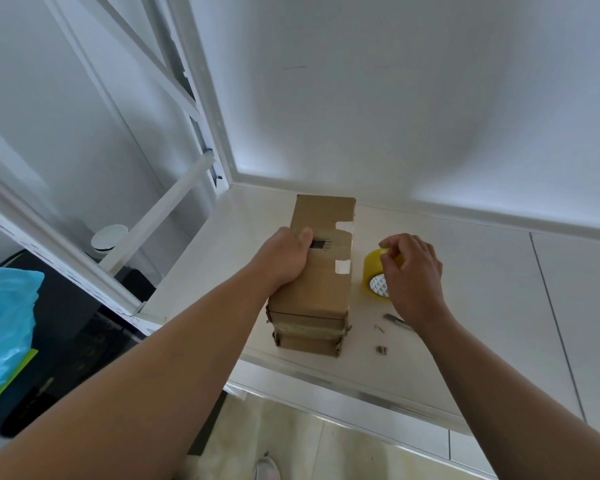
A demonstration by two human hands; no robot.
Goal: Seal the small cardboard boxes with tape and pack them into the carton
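Gripping the top cardboard box (321, 289) by its left edge, thumb on the lid, the left hand (284, 259) holds it on the stack of boxes (307, 342) on the white counter (492, 306). The right hand (414, 271) pinches the yellow tape roll (372, 268), which stands on edge just right of the stack. Cardboard scraps (381, 350) lie nearby.

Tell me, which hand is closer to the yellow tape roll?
Right. The right hand holds the yellow tape roll at its top; the left hand grips the top cardboard box, on the side away from the roll.
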